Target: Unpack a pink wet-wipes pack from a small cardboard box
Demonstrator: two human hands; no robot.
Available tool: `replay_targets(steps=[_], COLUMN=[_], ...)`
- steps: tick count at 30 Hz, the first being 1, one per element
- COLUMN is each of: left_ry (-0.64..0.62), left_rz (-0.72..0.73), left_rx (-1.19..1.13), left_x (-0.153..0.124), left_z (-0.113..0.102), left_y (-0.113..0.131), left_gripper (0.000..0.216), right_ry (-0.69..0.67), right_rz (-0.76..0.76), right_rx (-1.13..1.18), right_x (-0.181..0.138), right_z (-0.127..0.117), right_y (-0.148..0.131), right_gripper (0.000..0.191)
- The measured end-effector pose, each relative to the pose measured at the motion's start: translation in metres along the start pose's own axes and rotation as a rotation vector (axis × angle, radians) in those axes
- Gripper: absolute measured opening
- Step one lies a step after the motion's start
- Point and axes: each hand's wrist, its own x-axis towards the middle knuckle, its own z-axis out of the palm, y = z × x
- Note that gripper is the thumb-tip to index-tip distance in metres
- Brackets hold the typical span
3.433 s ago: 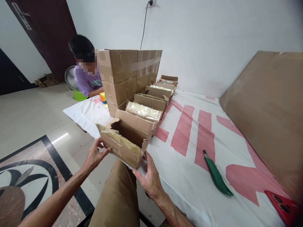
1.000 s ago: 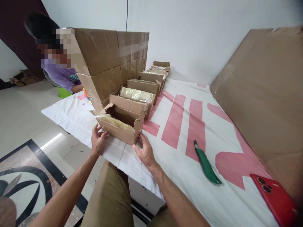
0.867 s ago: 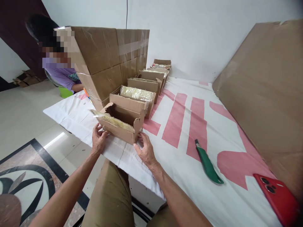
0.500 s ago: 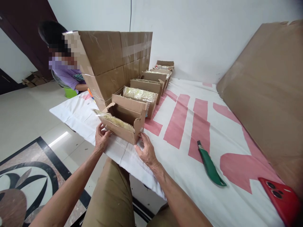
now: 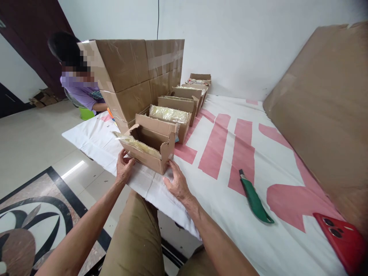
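Observation:
An open-topped cardboard box [image 5: 143, 160] with rough cut edges sits near the table's front edge. Clear and yellowish tape covers its front flap, which leans outward on the left. My left hand [image 5: 124, 167] holds the box's lower left corner, fingers curled against it. At the lower right corner, my right hand [image 5: 177, 181] has its fingers against the side, with the thumb apart near the front. Fingertips of both hands are partly hidden by the box. Behind it, a row of similar cut boxes [image 5: 184, 128] runs back toward the wall.
A stack of taped cartons [image 5: 125, 65] stands left of the row; a person in a purple top [image 5: 82, 92] sits beyond it. On the patterned cloth [image 5: 214, 153] lie a green-handled cutter [image 5: 255, 199] and a red phone [image 5: 342, 241]. A large cardboard piece [image 5: 322, 96] rises at right.
The camera view has shifted slightly. Both hands stay at the corners of the box, which has barely moved. The person in purple has lowered their head a little.

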Motion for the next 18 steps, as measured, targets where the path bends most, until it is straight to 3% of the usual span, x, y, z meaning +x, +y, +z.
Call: replay_targets(steps=[18], left_ry=[0.028], left_rz=[-0.006], left_rx=[0.027], left_x=[0.0002], left_z=[0.0019], left_y=[-0.0017], left_gripper=[0.074], right_ry=[0.018], right_rz=[0.010], right_rx=[-0.041], right_x=[0.0032], right_z=[-0.0050], right_y=[-0.0044], right_gripper=[0.053])
